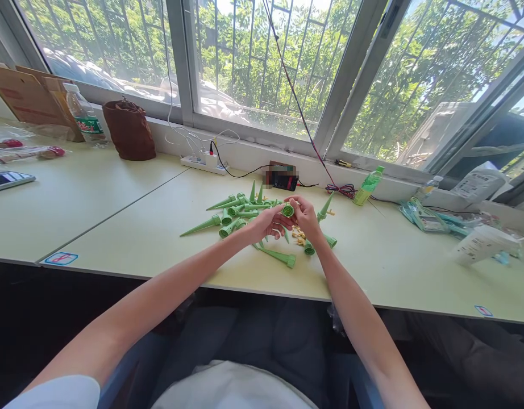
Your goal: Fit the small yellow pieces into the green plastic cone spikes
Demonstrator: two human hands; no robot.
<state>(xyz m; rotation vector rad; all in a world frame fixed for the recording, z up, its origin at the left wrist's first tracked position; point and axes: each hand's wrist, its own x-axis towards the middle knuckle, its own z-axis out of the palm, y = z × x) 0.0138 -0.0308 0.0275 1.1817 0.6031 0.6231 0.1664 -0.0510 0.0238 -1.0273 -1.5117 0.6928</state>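
Observation:
Above the desk, both hands meet at a green plastic watering spike, its round open end turned toward me. My right hand grips it from the right with thumb and fingers. From the left, my left hand closes its thumb side against the same piece, its other fingers curled loosely below. Most of the spike's body is hidden by the hands. A pile of similar green spikes lies beyond and left of my left hand. Beneath my right hand are small yellow-orange plastic pieces. One single spike rests nearer the desk's front edge.
A phone-like black device leans at the window wall behind the pile. A power strip and cables lie left of it. A green bottle stands right; plastic packages lie farther right. A brown bag and clear bottle stand left.

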